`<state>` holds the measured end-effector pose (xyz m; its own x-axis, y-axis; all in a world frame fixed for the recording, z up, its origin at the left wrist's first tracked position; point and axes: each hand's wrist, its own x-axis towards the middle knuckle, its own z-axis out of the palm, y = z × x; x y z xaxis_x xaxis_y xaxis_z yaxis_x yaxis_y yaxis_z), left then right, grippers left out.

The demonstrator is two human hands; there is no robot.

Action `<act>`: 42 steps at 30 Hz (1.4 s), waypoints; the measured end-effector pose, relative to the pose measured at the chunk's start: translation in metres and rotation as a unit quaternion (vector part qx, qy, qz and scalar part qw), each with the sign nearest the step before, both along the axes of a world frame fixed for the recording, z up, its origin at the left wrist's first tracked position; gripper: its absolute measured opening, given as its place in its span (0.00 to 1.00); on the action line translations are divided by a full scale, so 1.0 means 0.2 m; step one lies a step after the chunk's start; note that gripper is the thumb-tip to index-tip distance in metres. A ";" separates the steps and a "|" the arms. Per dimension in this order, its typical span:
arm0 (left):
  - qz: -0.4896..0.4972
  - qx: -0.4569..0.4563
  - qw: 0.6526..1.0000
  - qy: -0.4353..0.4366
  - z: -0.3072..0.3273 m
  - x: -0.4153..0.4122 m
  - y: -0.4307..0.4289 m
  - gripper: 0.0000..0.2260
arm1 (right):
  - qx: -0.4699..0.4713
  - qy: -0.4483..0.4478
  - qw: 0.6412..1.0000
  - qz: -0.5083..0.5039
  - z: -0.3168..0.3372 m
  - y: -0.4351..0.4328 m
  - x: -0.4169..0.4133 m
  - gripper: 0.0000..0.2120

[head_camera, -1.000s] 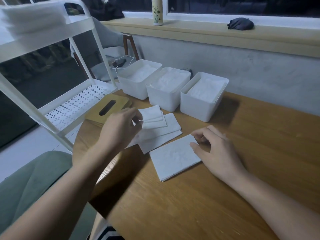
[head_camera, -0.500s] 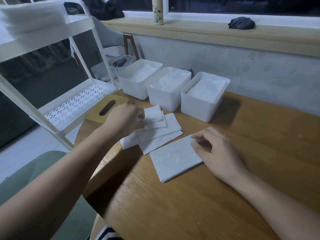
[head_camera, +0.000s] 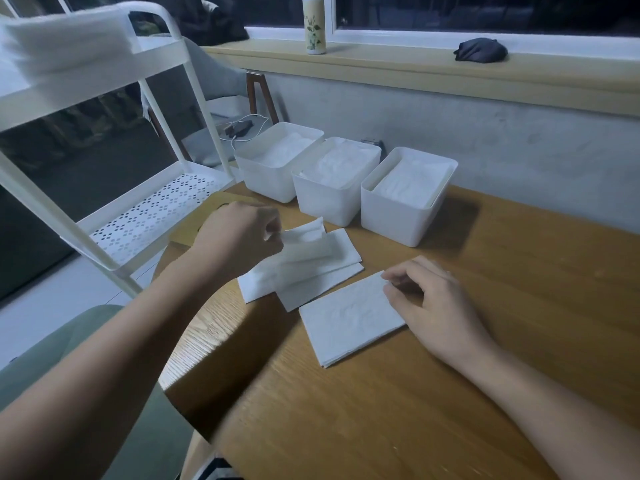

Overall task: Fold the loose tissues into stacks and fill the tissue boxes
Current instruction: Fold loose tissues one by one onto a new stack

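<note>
My left hand (head_camera: pixel 239 237) pinches the top tissue (head_camera: pixel 304 237) of a loose pile of white tissues (head_camera: pixel 308 271) and lifts one end of it off the pile. A folded stack of tissues (head_camera: pixel 349 317) lies nearer me on the wooden table (head_camera: pixel 450 393). My right hand (head_camera: pixel 429 303) rests on the stack's right corner with curled fingers touching its edge. Three white tissue boxes (head_camera: pixel 277 164), (head_camera: pixel 332 188), (head_camera: pixel 401 202) stand in a row at the back, each holding white tissues.
A wooden box lid (head_camera: pixel 204 216) with a slot lies under my left hand. A white metal cart (head_camera: pixel 149 209) stands to the left, with tissues (head_camera: pixel 62 43) on its top shelf. A bottle (head_camera: pixel 314 24) and a dark cloth (head_camera: pixel 480 50) sit on the windowsill.
My left hand dipped onto the loose pile, then pinched the top tissue and raised its end. My right hand stayed on the folded stack.
</note>
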<state>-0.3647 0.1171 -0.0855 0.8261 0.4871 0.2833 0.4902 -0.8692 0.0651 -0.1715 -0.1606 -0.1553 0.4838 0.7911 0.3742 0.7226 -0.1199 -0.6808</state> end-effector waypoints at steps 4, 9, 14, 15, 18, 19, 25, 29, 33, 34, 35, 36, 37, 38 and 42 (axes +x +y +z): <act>-0.042 -0.015 0.999 0.016 0.06 -0.07 -0.12 0.05 | -0.003 0.004 1.000 0.000 -0.01 0.01 0.00 0.06; -0.071 -0.151 0.981 0.094 0.02 -0.11 -0.14 0.07 | -0.003 0.002 1.000 0.003 -0.01 0.00 0.00 0.05; -0.053 -0.162 0.985 0.042 -0.01 -0.05 0.00 0.08 | 0.000 0.003 1.000 0.002 -0.01 0.01 0.00 0.06; -0.042 -0.146 0.987 0.052 -0.02 -0.03 0.03 0.08 | -0.001 0.004 1.000 0.002 -0.01 0.01 0.00 0.05; -0.024 -0.148 0.984 0.092 -0.07 0.00 0.08 0.11 | -0.003 0.005 1.000 0.002 0.00 0.00 0.00 0.05; -0.023 -0.151 0.983 0.096 -0.07 0.01 0.09 0.11 | -0.004 0.004 1.000 0.002 0.00 0.00 0.00 0.05; -0.025 -0.172 0.978 0.120 -0.06 0.04 0.10 0.07 | 0.004 0.011 1.000 -0.001 0.02 0.00 0.00 0.06; -0.003 -0.166 0.982 0.087 0.01 0.01 0.06 0.07 | 0.015 0.024 1.000 -0.008 0.04 0.00 -0.01 0.07; -0.049 -0.180 0.982 0.024 0.16 -0.06 -0.06 0.09 | 0.017 0.080 0.997 -0.009 0.08 0.00 -0.04 0.16; -0.059 -0.175 0.983 0.014 0.20 -0.07 -0.10 0.09 | 0.016 0.101 0.995 -0.006 0.08 0.00 -0.05 0.18; -0.069 -0.168 0.983 0.003 0.23 -0.08 -0.14 0.09 | 0.017 0.119 0.993 0.000 0.09 0.00 -0.06 0.19; -0.079 -0.160 0.984 -0.007 0.27 -0.10 -0.18 0.09 | 0.020 0.135 0.991 0.008 0.10 0.00 -0.07 0.21; -0.088 -0.156 0.984 -0.018 0.29 -0.11 -0.23 0.08 | 0.026 0.150 0.988 0.017 0.10 0.00 -0.07 0.22; -0.098 -0.155 0.983 -0.028 0.32 -0.12 -0.27 0.08 | 0.033 0.167 0.985 0.027 0.11 0.00 -0.08 0.24; -0.117 -0.185 0.975 -0.044 0.37 -0.15 -0.42 0.07 | 0.068 0.238 0.965 0.086 0.13 0.00 -0.10 0.27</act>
